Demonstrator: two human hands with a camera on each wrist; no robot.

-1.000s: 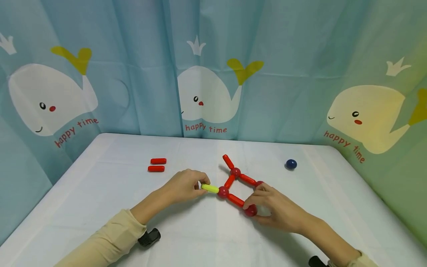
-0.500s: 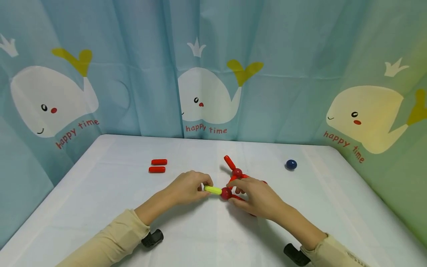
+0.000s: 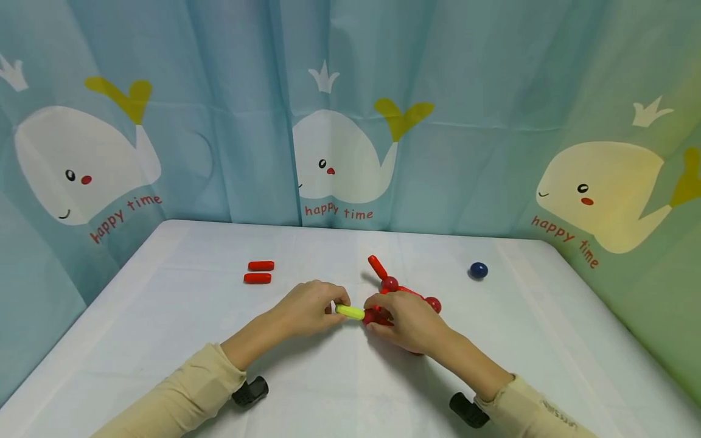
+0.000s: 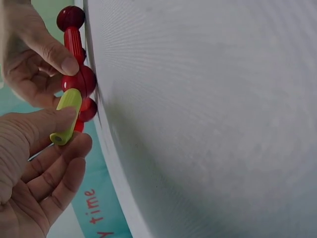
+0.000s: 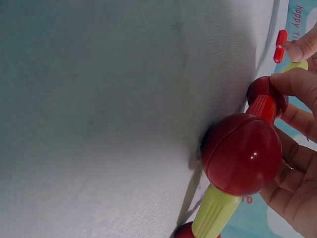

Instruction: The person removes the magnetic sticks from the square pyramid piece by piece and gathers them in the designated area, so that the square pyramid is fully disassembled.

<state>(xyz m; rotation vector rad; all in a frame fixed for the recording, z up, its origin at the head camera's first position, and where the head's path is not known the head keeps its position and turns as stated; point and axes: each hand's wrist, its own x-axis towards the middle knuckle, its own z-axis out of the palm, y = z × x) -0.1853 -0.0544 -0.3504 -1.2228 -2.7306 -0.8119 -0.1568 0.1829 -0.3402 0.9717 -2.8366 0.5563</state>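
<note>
A yellow-green building rod point(image 3: 349, 312) is pinched between the thumb and fingers of my left hand point(image 3: 311, 309). Its far end meets a red ball point(image 4: 79, 82), which my right hand point(image 3: 412, 321) grips with thumb and fingertips. That ball belongs to a frame of red rods and balls, partly hidden under the right hand in the head view. At its back a red ball point(image 3: 389, 284) carries a red rod point(image 3: 377, 266) pointing away. Close up in the right wrist view, a large red ball point(image 5: 241, 153) joins a red rod and another yellow-green rod point(image 5: 215, 212).
Two loose red rods point(image 3: 259, 272) lie side by side at the back left of the white table point(image 3: 181, 292). A dark blue ball point(image 3: 479, 271) sits at the back right. Behind the table hangs a blue curtain point(image 3: 241, 121) printed with whales.
My right hand has shifted left from the near-right ball to the ball at the yellow-green rod and now grips it. The left hand keeps its pinch, moving slightly right.
</note>
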